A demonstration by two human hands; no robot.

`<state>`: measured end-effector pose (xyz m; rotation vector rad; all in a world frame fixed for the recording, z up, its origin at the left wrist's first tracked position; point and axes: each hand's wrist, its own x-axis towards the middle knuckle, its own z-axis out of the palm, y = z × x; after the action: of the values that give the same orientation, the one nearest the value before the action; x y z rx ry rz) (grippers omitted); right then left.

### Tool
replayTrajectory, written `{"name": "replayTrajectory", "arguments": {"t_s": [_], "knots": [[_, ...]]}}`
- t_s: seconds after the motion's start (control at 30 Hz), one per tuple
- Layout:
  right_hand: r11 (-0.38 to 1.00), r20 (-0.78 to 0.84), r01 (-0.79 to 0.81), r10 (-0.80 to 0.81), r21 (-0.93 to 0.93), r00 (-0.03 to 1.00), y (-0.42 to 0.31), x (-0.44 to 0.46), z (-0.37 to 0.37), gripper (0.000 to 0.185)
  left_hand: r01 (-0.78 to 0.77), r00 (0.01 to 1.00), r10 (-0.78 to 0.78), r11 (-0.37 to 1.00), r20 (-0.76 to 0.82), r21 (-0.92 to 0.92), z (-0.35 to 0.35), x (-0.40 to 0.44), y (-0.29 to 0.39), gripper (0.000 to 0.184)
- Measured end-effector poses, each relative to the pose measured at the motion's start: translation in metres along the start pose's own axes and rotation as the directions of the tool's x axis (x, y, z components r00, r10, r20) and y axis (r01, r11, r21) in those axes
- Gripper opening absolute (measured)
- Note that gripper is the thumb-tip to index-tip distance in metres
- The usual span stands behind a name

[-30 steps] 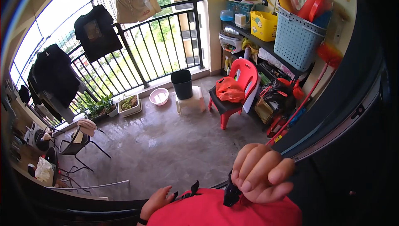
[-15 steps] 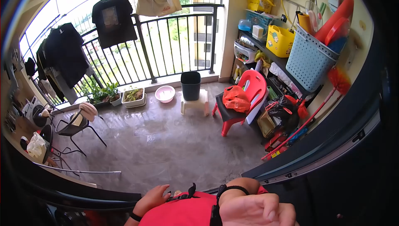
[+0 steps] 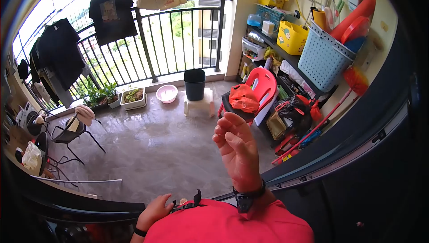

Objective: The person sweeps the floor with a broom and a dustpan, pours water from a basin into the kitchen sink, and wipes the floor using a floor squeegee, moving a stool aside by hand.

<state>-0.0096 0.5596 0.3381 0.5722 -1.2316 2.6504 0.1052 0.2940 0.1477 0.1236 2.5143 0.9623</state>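
My right hand [image 3: 237,153] is raised in front of me at the centre right, palm turned up and fingers slightly curled, with nothing in it; a dark watch is on its wrist. Beyond its fingertips stands a red chair [image 3: 263,85] with a red plastic bag [image 3: 243,98] on its black seat. My left hand [image 3: 156,210] is low beside the red shirt [image 3: 223,225], near a black strap [image 3: 193,203], its fingers apart and empty. A dark bin [image 3: 195,85] sits on a white stool [image 3: 199,104].
Shelves at the right hold a blue basket [image 3: 325,57] and a yellow bin [image 3: 291,37]. A red broom [image 3: 330,111] leans near the door frame. A pink basin [image 3: 166,94], planters [image 3: 133,98] and a railing [image 3: 178,10] with hung clothes lie ahead; a dark chair [image 3: 69,133] stands left.
My right hand has risen from the bottom edge and moved left and forward, turning upright. The view has shifted slightly. My left hand stays low by the shirt.
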Motion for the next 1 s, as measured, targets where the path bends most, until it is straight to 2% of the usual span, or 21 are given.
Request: {"name": "replayTrajectory", "arguments": {"t_s": [0.07, 0.13, 0.63, 0.93, 1.0], "knots": [[0.95, -0.027, -0.184, 0.197, 0.253, 0.98, 0.009, 0.003, -0.016, 0.04, 0.015, 1.0, -0.015, 1.0, -0.008, -0.01, -0.001, -0.003, 0.001, 0.045], [0.947, -0.049, -0.179, 0.198, 0.266, 0.979, 0.011, 0.002, -0.02, 0.042, 0.014, 0.999, -0.013, 1.0, -0.031, 0.016, -0.001, -0.004, 0.003, 0.044], [0.96, 0.053, -0.238, 0.232, 0.146, 0.971, 0.01, -0.008, -0.033, 0.042, 0.032, 0.999, -0.033, 0.999, 0.006, 0.023, -0.001, -0.003, 0.009, 0.045], [0.958, 0.077, -0.248, 0.239, 0.144, 0.968, 0.017, -0.01, -0.042, 0.029, 0.036, 0.999, -0.036, 0.999, -0.013, 0.035, 0.002, -0.003, 0.002, 0.045], [0.951, 0.016, -0.291, 0.291, 0.108, 0.957, 0.019, -0.012, -0.044, 0.021, 0.04, 0.999, -0.039, 0.999, -0.022, 0.033, 0.002, -0.003, 0.001, 0.045]]}}
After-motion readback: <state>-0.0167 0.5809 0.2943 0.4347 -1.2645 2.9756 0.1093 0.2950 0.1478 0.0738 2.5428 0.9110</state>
